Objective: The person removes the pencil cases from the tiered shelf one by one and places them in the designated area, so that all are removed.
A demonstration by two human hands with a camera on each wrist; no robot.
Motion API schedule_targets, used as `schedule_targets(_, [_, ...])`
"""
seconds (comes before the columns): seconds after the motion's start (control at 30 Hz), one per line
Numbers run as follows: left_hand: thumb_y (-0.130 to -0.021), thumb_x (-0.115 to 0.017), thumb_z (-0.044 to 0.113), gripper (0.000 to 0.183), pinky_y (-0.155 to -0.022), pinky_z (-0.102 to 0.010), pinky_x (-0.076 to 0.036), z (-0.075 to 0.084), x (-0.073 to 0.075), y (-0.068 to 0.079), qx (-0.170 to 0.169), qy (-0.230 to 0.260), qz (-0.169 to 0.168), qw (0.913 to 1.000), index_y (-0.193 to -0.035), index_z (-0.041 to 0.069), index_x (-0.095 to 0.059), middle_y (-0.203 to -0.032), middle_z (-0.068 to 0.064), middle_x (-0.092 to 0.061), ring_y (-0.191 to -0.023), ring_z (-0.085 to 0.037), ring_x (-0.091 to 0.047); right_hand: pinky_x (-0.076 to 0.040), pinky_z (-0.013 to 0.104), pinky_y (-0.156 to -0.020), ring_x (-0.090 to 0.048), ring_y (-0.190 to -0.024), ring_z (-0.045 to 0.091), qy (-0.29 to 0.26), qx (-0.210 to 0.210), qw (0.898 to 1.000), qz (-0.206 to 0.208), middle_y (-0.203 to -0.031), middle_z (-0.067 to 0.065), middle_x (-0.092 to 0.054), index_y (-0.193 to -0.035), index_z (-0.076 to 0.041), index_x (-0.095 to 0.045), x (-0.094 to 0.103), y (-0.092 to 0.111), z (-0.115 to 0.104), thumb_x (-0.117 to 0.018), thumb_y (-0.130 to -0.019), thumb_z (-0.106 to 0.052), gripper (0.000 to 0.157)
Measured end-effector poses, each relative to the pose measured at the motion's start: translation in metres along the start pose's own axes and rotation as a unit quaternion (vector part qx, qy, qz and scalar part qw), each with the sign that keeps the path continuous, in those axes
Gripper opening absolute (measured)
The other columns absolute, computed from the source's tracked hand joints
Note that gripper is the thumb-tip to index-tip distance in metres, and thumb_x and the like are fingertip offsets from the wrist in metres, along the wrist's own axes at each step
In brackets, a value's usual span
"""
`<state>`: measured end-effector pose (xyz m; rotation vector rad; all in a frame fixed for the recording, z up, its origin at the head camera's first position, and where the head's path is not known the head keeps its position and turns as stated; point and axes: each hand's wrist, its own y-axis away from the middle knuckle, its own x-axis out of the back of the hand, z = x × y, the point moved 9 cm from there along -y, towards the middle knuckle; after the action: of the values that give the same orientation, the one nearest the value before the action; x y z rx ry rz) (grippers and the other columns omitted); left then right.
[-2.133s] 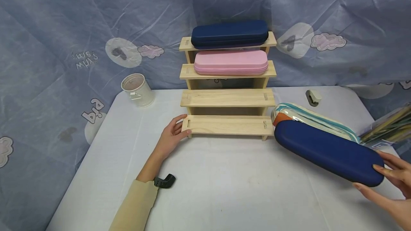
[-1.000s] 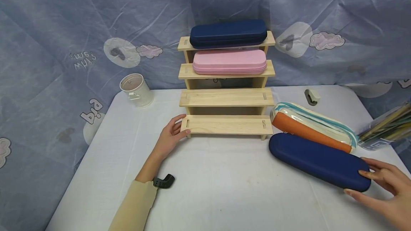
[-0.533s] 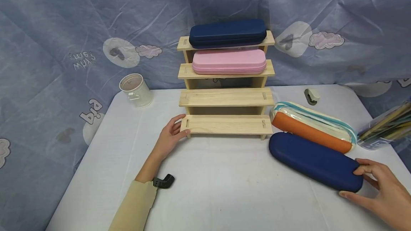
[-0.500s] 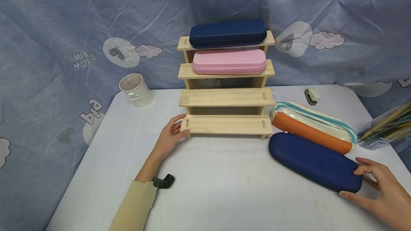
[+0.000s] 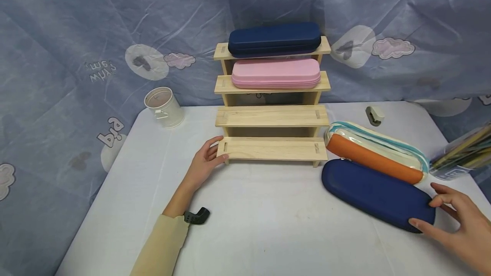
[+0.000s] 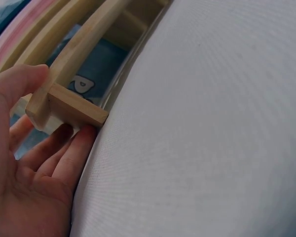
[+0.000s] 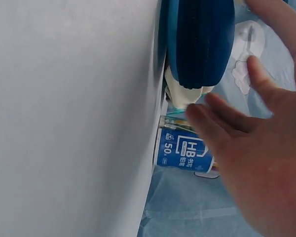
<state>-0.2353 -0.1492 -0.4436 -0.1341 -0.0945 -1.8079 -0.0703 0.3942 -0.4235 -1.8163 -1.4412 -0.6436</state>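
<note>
My left hand (image 5: 202, 165) grips the left end of the lowest board of a stepped wooden shelf (image 5: 272, 148). In the left wrist view its thumb (image 6: 32, 79) lies on the board's end and the other fingers are below. A navy pencil case (image 5: 377, 193) lies slanted on the table at the right. Beside its near right end is my right hand (image 5: 456, 218), fingers spread and loosely bent; the right wrist view shows a gap between them and the zipped case (image 7: 202, 44). An orange and clear pencil case (image 5: 376, 156) lies just behind the navy one.
On the shelf's upper steps sit another navy pencil case (image 5: 274, 39) and a pink one (image 5: 276, 73). A white metal bucket (image 5: 166, 107) stands back left. At the right are a small white and dark object (image 5: 374, 116) and a tub of pencils (image 5: 460, 161).
My right hand has brought the navy pencil case left and down onto the table in front of the orange one, then let go of it. The left hand has stayed at the shelf.
</note>
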Motion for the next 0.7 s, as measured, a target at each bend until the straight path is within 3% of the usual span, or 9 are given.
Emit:
schedule_targets(0.07, [-0.089,-0.071,0.015,0.065,-0.093,-0.033,-0.047,-0.002,-0.001,0.000,0.001,-0.002,-0.002,1.0000,-0.146,0.012,-0.040,-0.138,-0.015,-0.051,-0.121,-0.025,-0.053,-0.012,0.003,-0.096,-0.023,-0.140,0.018,-0.006,0.015,0.999,0.043,-0.143,0.023,-0.036,-0.101,0.004,-0.047,0.011,-0.002,-0.009,-0.086,-0.064,0.006,0.054])
schedule_targets(0.17, [-0.089,-0.071,0.015,0.064,-0.093,-0.034,-0.048,-0.006,-0.001,-0.001,0.008,-0.004,-0.004,0.9999,-0.145,0.013,-0.040,-0.137,-0.014,-0.051,-0.120,-0.023,-0.054,-0.019,0.003,-0.097,-0.030,-0.131,-0.001,-0.017,0.039,0.995,0.092,-0.139,0.001,-0.044,-0.098,0.005,-0.053,0.025,-0.008,-0.024,-0.083,-0.062,0.012,0.048])
schedule_targets(0.33, [-0.088,-0.073,0.020,0.063,-0.093,-0.032,-0.047,-0.021,0.003,-0.007,0.013,-0.004,0.008,0.9999,-0.143,0.024,-0.044,-0.137,-0.009,-0.052,-0.120,-0.019,-0.054,-0.026,0.004,-0.096,-0.036,-0.121,-0.008,-0.037,0.080,0.989,0.115,-0.130,-0.022,-0.045,-0.100,0.005,-0.059,0.034,-0.021,-0.045,-0.081,-0.059,0.019,0.048])
schedule_targets(0.43, [-0.086,-0.075,0.025,0.062,-0.094,-0.033,-0.046,-0.026,0.005,-0.009,0.008,-0.007,0.012,0.9999,-0.141,0.029,-0.045,-0.137,-0.008,-0.052,-0.120,-0.019,-0.054,-0.026,0.005,-0.097,-0.037,-0.120,-0.008,-0.036,0.092,0.988,0.116,-0.131,-0.019,-0.047,-0.103,0.006,-0.061,0.033,-0.028,-0.055,-0.080,-0.059,0.020,0.050])
schedule_targets(0.6, [-0.085,-0.076,0.030,0.062,-0.094,-0.033,-0.047,-0.027,0.006,-0.009,0.002,-0.009,0.014,0.9999,-0.140,0.031,-0.047,-0.136,-0.006,-0.053,-0.120,-0.019,-0.054,-0.022,0.004,-0.097,-0.032,-0.122,-0.011,-0.017,0.081,0.992,0.097,-0.134,-0.016,-0.046,-0.107,0.002,-0.061,0.025,-0.040,-0.067,-0.079,-0.071,0.010,0.041])
schedule_targets(0.7, [-0.084,-0.077,0.030,0.062,-0.093,-0.033,-0.047,-0.026,0.006,-0.009,-0.003,-0.005,0.015,0.9999,-0.139,0.032,-0.047,-0.135,-0.006,-0.053,-0.119,-0.018,-0.055,-0.026,0.005,-0.096,-0.037,-0.122,-0.008,-0.039,0.094,0.990,0.096,-0.133,-0.011,-0.050,-0.109,0.003,-0.061,0.022,-0.047,-0.079,-0.076,-0.075,0.010,0.038])
